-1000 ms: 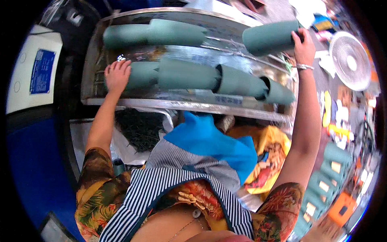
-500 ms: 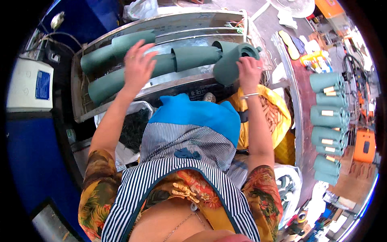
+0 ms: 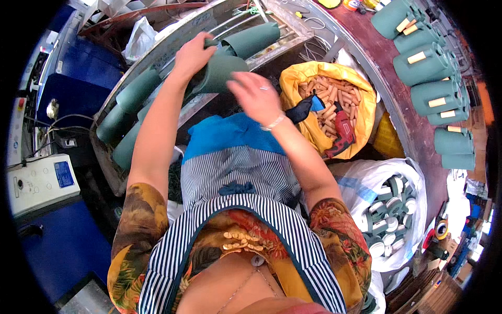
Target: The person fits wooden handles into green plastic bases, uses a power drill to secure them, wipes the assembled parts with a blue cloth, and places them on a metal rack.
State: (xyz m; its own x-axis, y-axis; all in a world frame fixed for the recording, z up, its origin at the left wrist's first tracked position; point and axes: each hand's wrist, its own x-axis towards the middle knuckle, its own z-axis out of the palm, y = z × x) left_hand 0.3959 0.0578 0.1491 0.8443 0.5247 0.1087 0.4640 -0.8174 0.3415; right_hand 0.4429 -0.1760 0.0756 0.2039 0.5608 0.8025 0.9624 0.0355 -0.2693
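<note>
Metal trough (image 3: pixel 209 21): green rolls (image 3: pixel 138 87) toward its left end. Left hand (image 3: pixel 194 56) at the top of one green sleeve (image 3: pixel 224 73) over the near long edge; grip cannot be told. Right hand (image 3: pixel 256 97) blurred, fingers extended, released, beside sleeve. Surface (image 3: pixel 389 89) at right: green bundles (image 3: pixel 418 65) inward of left edge.

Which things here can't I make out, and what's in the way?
In the head view:
Right hand: it is blurred, so contact with the nearest green roll is unclear.
Trough: the left forearm hides part of its inside.
Yellow sack: brown pieces cover its bottom.
Lower-left blue panel: cut off by the dark fisheye rim.
</note>
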